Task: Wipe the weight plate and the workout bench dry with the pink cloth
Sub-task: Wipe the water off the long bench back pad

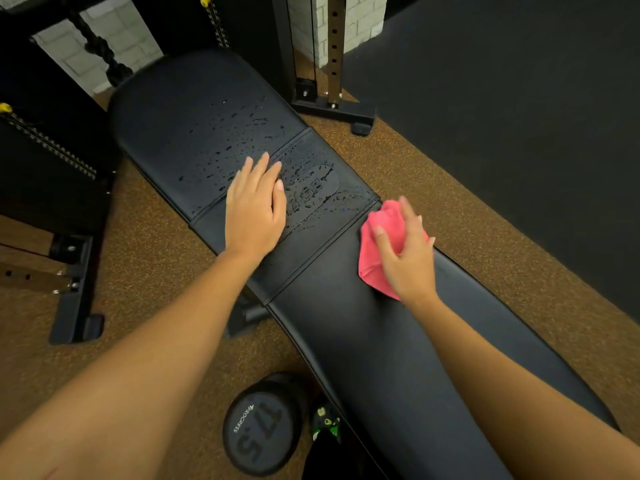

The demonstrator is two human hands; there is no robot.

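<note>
With your right hand [408, 251] gripping the crumpled pink cloth [372, 268], sweep firmly toward the water droplets [235, 133] ahead of your flat, open left hand [254, 209].

One workout bench [363, 341] is counted; its upholstery is divided by seams into three sections. One pink cloth [384, 237] is present. Two hands are in view: one left hand [254, 216] and one right hand [408, 258]. One round weight [259, 431], marked 17.5, is recorded. Two black rack feet are counted: the far foot [332, 110] and the left-side foot [76, 289]. The water droplets [239, 133] are too numerous to be counted.
</note>
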